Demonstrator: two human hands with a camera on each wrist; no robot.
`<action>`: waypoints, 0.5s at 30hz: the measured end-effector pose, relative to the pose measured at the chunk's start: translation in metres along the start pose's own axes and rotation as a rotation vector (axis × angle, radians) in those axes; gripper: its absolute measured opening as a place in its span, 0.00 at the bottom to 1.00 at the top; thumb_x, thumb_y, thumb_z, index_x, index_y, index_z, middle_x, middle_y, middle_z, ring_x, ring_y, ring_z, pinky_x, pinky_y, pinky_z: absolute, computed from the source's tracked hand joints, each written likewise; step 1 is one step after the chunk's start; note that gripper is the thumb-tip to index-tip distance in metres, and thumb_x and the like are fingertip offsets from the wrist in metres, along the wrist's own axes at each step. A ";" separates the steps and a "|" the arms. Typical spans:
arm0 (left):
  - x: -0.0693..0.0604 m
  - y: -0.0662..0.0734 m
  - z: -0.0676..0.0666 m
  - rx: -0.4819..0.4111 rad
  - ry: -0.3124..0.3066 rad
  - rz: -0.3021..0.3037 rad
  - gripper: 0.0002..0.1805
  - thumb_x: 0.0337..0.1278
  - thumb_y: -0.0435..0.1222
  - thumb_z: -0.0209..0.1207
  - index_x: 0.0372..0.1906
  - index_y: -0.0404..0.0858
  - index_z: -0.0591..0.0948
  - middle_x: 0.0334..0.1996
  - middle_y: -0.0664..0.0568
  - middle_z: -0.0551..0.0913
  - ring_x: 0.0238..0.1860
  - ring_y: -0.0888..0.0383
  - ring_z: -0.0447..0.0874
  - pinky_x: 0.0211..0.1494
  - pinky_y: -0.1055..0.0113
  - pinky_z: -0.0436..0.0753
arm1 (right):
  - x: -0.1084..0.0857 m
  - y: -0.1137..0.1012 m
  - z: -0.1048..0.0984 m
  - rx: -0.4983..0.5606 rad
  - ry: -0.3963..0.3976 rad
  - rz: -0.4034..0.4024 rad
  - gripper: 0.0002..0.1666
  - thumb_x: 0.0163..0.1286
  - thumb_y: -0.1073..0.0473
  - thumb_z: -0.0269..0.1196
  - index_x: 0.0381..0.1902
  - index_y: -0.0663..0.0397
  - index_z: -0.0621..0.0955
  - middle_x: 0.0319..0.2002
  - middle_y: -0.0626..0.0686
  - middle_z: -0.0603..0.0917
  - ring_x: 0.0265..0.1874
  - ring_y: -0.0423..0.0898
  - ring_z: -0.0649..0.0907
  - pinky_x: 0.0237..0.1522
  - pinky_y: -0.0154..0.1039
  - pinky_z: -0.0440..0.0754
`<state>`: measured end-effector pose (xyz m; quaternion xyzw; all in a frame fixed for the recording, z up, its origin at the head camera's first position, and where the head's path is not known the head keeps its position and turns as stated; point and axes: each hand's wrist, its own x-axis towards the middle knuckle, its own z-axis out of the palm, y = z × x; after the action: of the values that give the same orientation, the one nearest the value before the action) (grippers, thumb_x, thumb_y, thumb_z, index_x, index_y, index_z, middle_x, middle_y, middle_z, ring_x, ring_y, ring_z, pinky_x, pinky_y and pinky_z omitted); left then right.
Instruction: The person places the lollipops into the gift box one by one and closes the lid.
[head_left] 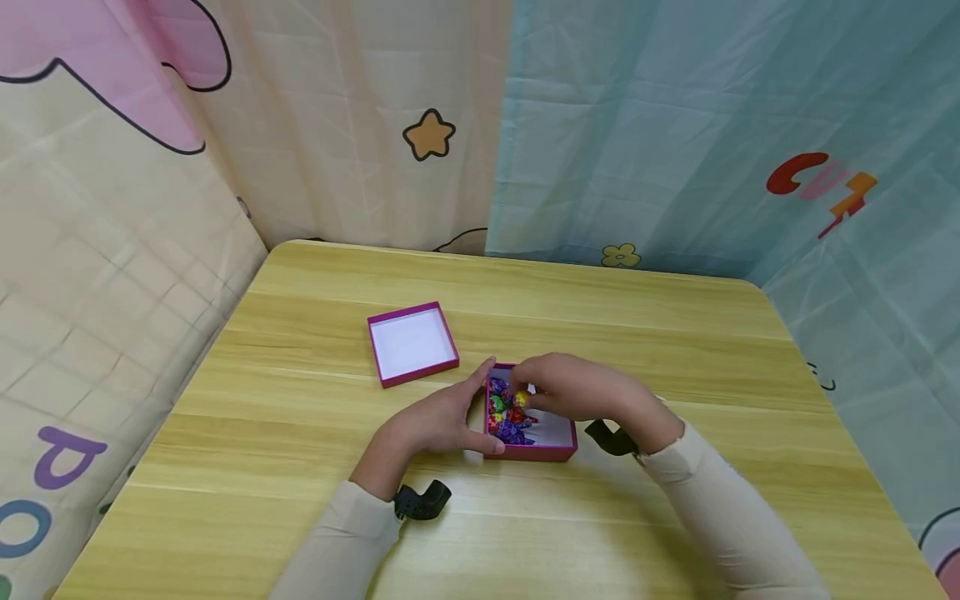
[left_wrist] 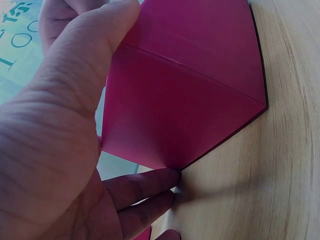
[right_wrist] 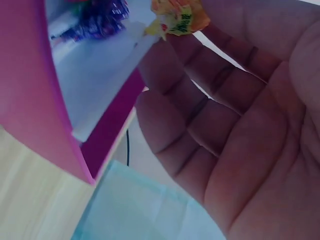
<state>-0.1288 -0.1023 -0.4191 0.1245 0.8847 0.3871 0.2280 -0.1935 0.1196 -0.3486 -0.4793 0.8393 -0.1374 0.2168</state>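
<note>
A magenta box [head_left: 528, 453] with a white inside stands on the table, holding several wrapped candies [head_left: 512, 432] in purple, red and green at its left side. My left hand [head_left: 442, 417] grips the box at its left end, the thumb on the near rim and a finger at the far corner; the left wrist view shows the thumb over the box wall [left_wrist: 175, 110]. Over the box, my right hand [head_left: 581, 387] pinches a yellow-orange wrapped candy [right_wrist: 182, 17] between thumb and fingers. In the right wrist view its other fingers curve beside the box's rim [right_wrist: 65, 100].
The box's lid [head_left: 412, 343] lies upturned on the table behind and left of the box, white inside with magenta edges. The wooden table [head_left: 225, 467] reaches back to printed curtains [head_left: 360, 125]. Each wrist wears a black device [head_left: 423, 501].
</note>
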 end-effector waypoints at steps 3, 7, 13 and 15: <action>0.000 0.000 0.000 0.002 0.000 0.002 0.66 0.42 0.63 0.71 0.80 0.59 0.41 0.77 0.55 0.56 0.70 0.54 0.63 0.72 0.53 0.63 | 0.004 -0.002 0.004 -0.003 -0.006 -0.005 0.05 0.71 0.60 0.65 0.43 0.48 0.82 0.35 0.40 0.79 0.35 0.40 0.77 0.43 0.37 0.79; 0.000 0.000 0.000 0.005 0.005 0.017 0.66 0.42 0.63 0.71 0.80 0.58 0.41 0.77 0.53 0.56 0.69 0.54 0.64 0.72 0.53 0.63 | 0.008 -0.003 0.009 -0.003 -0.011 0.005 0.04 0.72 0.58 0.64 0.43 0.47 0.82 0.35 0.39 0.79 0.35 0.39 0.78 0.43 0.36 0.79; 0.000 -0.001 0.000 0.000 0.007 0.025 0.65 0.44 0.62 0.71 0.80 0.58 0.41 0.76 0.52 0.57 0.69 0.53 0.65 0.71 0.53 0.64 | 0.012 -0.002 0.014 -0.022 -0.006 -0.037 0.03 0.73 0.58 0.63 0.42 0.49 0.81 0.34 0.40 0.78 0.34 0.39 0.76 0.41 0.36 0.78; 0.000 -0.001 0.000 0.001 0.005 0.023 0.65 0.44 0.62 0.71 0.80 0.58 0.41 0.76 0.52 0.57 0.69 0.53 0.65 0.72 0.53 0.64 | 0.012 -0.002 0.015 -0.028 0.000 -0.048 0.03 0.73 0.59 0.63 0.42 0.50 0.81 0.34 0.41 0.77 0.34 0.39 0.76 0.40 0.36 0.78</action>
<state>-0.1291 -0.1029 -0.4198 0.1338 0.8840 0.3896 0.2210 -0.1897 0.1077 -0.3631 -0.5022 0.8294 -0.1308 0.2069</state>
